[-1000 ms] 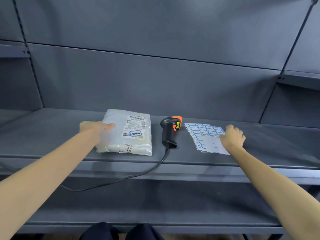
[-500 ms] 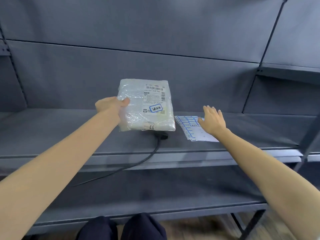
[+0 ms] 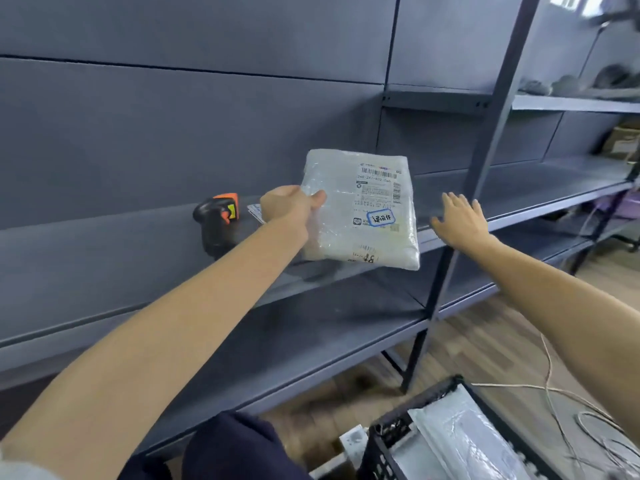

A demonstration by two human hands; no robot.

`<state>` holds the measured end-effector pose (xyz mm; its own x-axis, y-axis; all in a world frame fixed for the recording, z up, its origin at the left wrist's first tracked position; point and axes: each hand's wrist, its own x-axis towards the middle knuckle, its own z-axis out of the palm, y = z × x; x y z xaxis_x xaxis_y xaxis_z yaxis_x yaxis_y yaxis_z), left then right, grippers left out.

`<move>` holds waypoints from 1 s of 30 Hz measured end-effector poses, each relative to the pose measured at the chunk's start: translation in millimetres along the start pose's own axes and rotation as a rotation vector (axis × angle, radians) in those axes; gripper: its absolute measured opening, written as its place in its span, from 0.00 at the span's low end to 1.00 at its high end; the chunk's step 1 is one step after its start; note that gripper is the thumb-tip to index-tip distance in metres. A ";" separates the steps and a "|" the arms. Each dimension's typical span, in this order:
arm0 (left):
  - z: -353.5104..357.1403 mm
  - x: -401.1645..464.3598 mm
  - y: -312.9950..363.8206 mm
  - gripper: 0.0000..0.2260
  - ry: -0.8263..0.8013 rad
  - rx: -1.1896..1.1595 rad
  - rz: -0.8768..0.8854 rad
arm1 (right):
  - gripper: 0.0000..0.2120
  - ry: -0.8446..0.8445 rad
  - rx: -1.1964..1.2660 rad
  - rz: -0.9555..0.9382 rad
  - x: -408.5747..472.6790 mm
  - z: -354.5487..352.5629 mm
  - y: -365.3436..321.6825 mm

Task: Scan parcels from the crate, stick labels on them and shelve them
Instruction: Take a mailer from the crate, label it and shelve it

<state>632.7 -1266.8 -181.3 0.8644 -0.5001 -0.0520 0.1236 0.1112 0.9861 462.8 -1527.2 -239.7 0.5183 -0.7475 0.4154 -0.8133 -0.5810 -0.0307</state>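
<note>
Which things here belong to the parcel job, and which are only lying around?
Belong to the job:
- white parcel, held in the left hand
- blue label on it
- scanner on the shelf
- label sheet
- black crate with more parcels

Just lying about:
- cable on the floor
- cardboard box on the far shelving

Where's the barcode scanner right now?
The barcode scanner lies on the grey shelf, left of centre in the head view, just left of the left hand that holds the parcel up.
</note>
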 end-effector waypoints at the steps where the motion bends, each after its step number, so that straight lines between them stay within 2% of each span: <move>1: 11.9 -5.6 -8.4 0.11 -0.037 0.010 -0.010 | 0.25 -0.007 0.005 0.027 -7.6 3.4 13.5; 4: 46.2 -23.5 -37.8 0.11 -0.129 0.068 -0.007 | 0.23 -0.047 0.014 0.116 -36.2 20.4 56.1; 7: 71.6 -41.3 -68.1 0.10 -0.203 0.103 -0.038 | 0.27 -0.109 0.002 0.205 -68.7 38.7 92.7; 10: 89.3 -53.8 -106.9 0.15 -0.238 0.151 -0.072 | 0.28 -0.156 0.017 0.294 -107.0 61.3 123.5; 14: 102.8 -68.3 -165.7 0.12 -0.242 0.221 -0.104 | 0.24 -0.208 0.087 0.425 -160.8 93.4 149.6; 16: 105.2 -76.2 -198.0 0.13 -0.232 0.252 -0.129 | 0.25 -0.267 0.240 0.582 -179.7 110.0 158.9; 18: 106.3 -84.4 -231.2 0.14 -0.208 0.276 -0.192 | 0.25 -0.342 0.534 0.809 -194.6 125.0 164.4; 20: 106.3 -93.4 -264.1 0.14 -0.170 0.306 -0.277 | 0.28 -0.513 0.916 1.010 -209.9 137.8 168.6; 21: 106.0 -98.5 -279.4 0.14 -0.153 0.325 -0.319 | 0.29 -0.628 1.059 1.041 -219.6 143.1 170.5; 24: 105.8 -113.2 -320.1 0.15 -0.120 0.360 -0.418 | 0.35 -0.965 1.314 0.942 -245.2 164.4 176.4; 27: 109.8 -128.5 -350.8 0.15 -0.084 0.381 -0.485 | 0.41 -1.197 1.305 0.865 -264.2 191.6 173.4; 30: 117.8 -142.4 -371.4 0.17 -0.037 0.361 -0.555 | 0.44 -1.322 1.213 0.826 -276.8 223.1 176.0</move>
<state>406.3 -1338.1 -521.6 0.7013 -0.4302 -0.5685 0.3694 -0.4627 0.8059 235.2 -1494.4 -562.9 0.4792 -0.3022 -0.8240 -0.6377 0.5252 -0.5635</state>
